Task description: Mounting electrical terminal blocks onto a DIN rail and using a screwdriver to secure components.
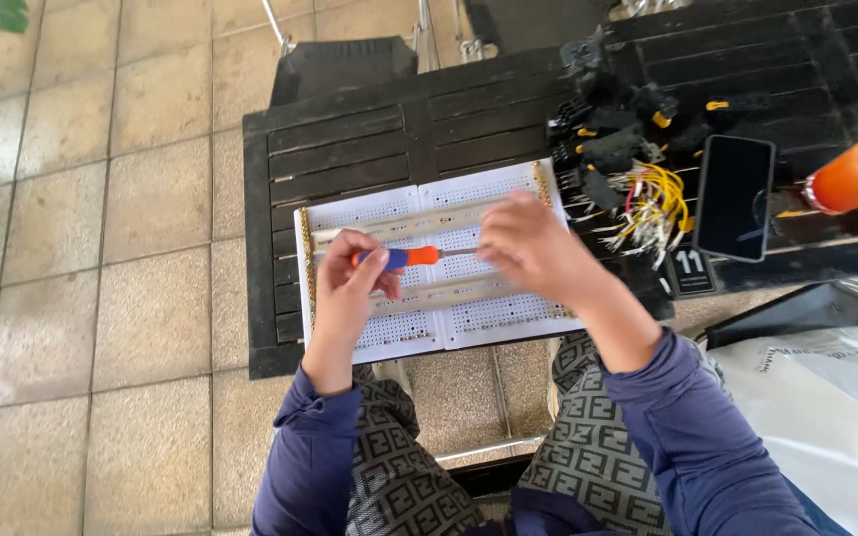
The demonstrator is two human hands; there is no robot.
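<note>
Two hands over white breadboards [419, 328]: left hand [350, 288] gripping orange-blue screwdriver [399, 257], right hand [528, 243] blurred, grip unclear. Wire pile [647, 203] beyond right hand, breadboards bare, nothing plugged in yet.

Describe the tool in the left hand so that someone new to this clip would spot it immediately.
On the dark slatted table lies a white perforated board. Over its left half, the left hand holds a small screwdriver, lying level. Its orange-and-blue handle is the only bright thing on the pale board.

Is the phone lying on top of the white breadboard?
No, the phone lies on the dark slatted table, right of the breadboard.
</note>
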